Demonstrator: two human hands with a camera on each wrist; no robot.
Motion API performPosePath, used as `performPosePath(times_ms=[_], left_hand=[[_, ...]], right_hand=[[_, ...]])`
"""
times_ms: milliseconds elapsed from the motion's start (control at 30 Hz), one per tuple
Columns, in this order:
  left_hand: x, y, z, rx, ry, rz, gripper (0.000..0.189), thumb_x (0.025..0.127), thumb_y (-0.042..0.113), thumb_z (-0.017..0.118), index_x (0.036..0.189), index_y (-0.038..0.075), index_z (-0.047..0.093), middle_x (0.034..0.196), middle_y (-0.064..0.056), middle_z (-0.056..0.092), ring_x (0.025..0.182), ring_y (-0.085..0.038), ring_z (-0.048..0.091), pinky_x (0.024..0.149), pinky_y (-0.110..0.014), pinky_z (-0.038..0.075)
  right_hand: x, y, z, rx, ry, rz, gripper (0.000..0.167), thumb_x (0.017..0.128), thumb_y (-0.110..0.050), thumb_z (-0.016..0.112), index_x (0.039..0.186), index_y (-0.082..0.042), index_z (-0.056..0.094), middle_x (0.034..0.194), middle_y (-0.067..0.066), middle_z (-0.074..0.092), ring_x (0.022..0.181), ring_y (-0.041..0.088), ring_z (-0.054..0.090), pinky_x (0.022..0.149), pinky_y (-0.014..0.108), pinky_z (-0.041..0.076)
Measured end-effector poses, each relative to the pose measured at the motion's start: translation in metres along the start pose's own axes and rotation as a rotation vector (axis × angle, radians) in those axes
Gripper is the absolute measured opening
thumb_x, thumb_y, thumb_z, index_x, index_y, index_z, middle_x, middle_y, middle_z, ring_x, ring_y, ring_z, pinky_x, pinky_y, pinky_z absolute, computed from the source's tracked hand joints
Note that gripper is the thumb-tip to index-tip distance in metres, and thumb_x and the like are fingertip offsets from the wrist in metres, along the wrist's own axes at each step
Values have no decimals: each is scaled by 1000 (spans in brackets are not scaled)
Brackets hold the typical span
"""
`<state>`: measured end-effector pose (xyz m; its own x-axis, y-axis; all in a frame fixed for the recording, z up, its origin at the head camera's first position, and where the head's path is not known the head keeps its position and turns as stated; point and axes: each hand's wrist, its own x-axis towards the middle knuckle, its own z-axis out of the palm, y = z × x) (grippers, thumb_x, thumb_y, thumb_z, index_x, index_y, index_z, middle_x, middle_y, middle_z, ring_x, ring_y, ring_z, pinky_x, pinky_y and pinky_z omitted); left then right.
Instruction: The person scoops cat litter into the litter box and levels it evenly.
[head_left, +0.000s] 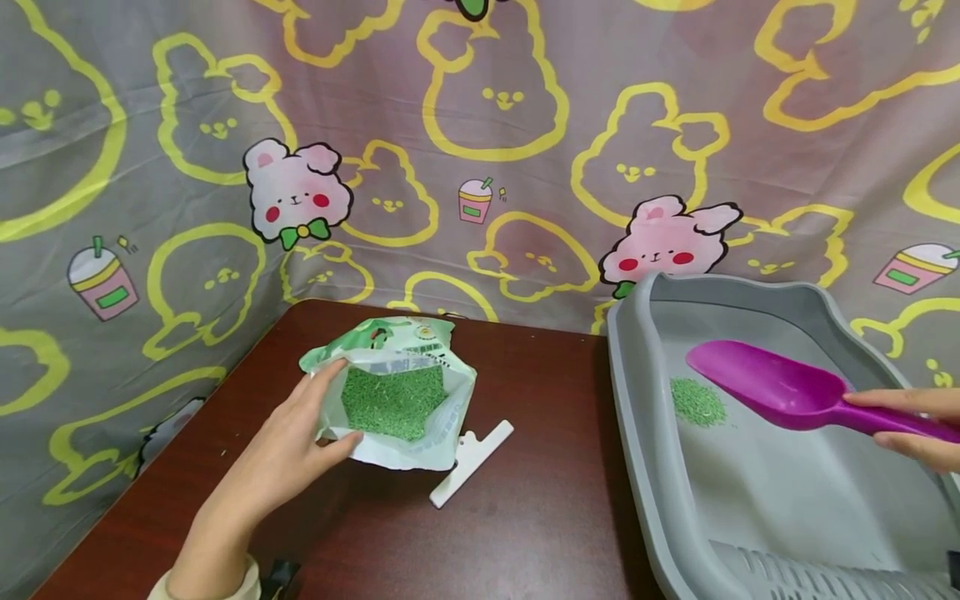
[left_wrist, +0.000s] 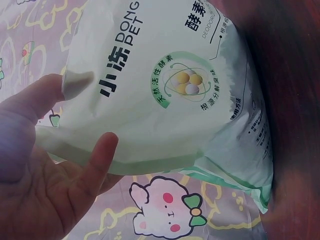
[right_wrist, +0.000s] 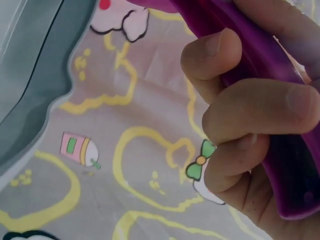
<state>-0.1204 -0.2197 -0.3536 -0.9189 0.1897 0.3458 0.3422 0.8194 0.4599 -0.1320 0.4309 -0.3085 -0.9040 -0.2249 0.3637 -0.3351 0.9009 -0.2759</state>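
Note:
My left hand holds the open rim of a pale green and white litter bag, full of green pellets. In the left wrist view one fingertip goes behind the bag's edge, and another finger lies against the printed outside. My right hand grips the handle of a purple scoop above the grey litter tray. The scoop's bowl looks empty. In the right wrist view, curled fingers wrap the scoop's handle. A small heap of green pellets lies on the tray floor.
A white bag clip lies on the dark wooden table, just in front of the bag. High walls ring the tray at the right, with a slotted ledge at its near end. A patterned cloth hangs behind the table.

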Motion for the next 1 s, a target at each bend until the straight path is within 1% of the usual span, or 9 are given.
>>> performPosePath(times_ms=[67, 133, 200, 300, 367, 500, 633, 867, 1000], left_hand=[[0, 0, 0, 1, 1, -2, 87, 82, 14, 78, 153, 5, 29, 150, -24, 40, 136, -43, 43, 103, -61, 40], [0, 0, -1, 2, 0, -4, 87, 83, 14, 78, 154, 6, 28, 150, -24, 40, 135, -43, 43, 102, -61, 41], [0, 1, 0, 1, -2, -5, 87, 83, 15, 78, 154, 6, 28, 150, -23, 40, 135, -43, 44, 101, -61, 42], [0, 1, 0, 0, -8, -6, 87, 83, 15, 78, 154, 7, 28, 150, -23, 40, 135, -43, 44, 102, -62, 41], [1, 1, -1, 0, -12, -7, 88, 83, 16, 79, 154, 6, 28, 151, -23, 40, 135, -43, 43, 102, -62, 41], [2, 1, -1, 2, -16, -5, 89, 83, 17, 79, 154, 6, 27, 151, -23, 40, 136, -42, 42, 103, -62, 39], [1, 1, 0, -2, -9, -3, 89, 82, 16, 80, 154, 6, 28, 151, -23, 40, 136, -42, 42, 103, -62, 39], [1, 0, 1, -3, 4, 7, 89, 82, 15, 80, 154, 6, 28, 150, -23, 41, 134, -42, 44, 102, -61, 40], [1, -1, 1, 1, 5, 10, 90, 82, 17, 80, 154, 7, 28, 149, -23, 42, 133, -42, 45, 101, -62, 40]], right_hand=[[0, -12, -2, 21, -11, 62, 88, 79, -6, 81, 113, -76, 39, 70, -21, 53, 39, 8, 40, 38, 21, 33], [1, -27, -4, 58, -45, 134, 78, 82, -7, 79, 113, -71, 46, 73, -11, 58, 39, 13, 42, 38, 22, 34], [2, -42, -5, 36, -68, 160, 71, 83, -9, 79, 114, -66, 50, 72, -3, 58, 39, 14, 41, 39, 21, 35], [6, -61, -8, 12, -76, 125, 60, 84, -12, 79, 115, -58, 57, 66, -2, 54, 36, 10, 39, 38, 22, 34], [8, -72, -8, 2, -65, 89, 53, 83, -13, 80, 115, -52, 63, 59, -7, 48, 34, 6, 36, 36, 22, 32], [14, -87, -11, 65, -80, 44, 46, 81, -13, 81, 117, -39, 71, 55, -11, 43, 33, 4, 34, 35, 22, 29], [23, -97, -13, 120, -115, -11, 44, 81, -9, 80, 119, -31, 72, 56, -13, 42, 36, 4, 34, 36, 22, 26], [40, -121, -9, 89, -204, -15, 41, 84, -22, 79, 123, -31, 71, 59, -14, 50, 44, 6, 38, 42, 23, 30], [48, -137, -4, 62, -231, -43, 42, 84, -29, 79, 125, -34, 69, 62, -15, 54, 47, 6, 40, 46, 23, 34]])
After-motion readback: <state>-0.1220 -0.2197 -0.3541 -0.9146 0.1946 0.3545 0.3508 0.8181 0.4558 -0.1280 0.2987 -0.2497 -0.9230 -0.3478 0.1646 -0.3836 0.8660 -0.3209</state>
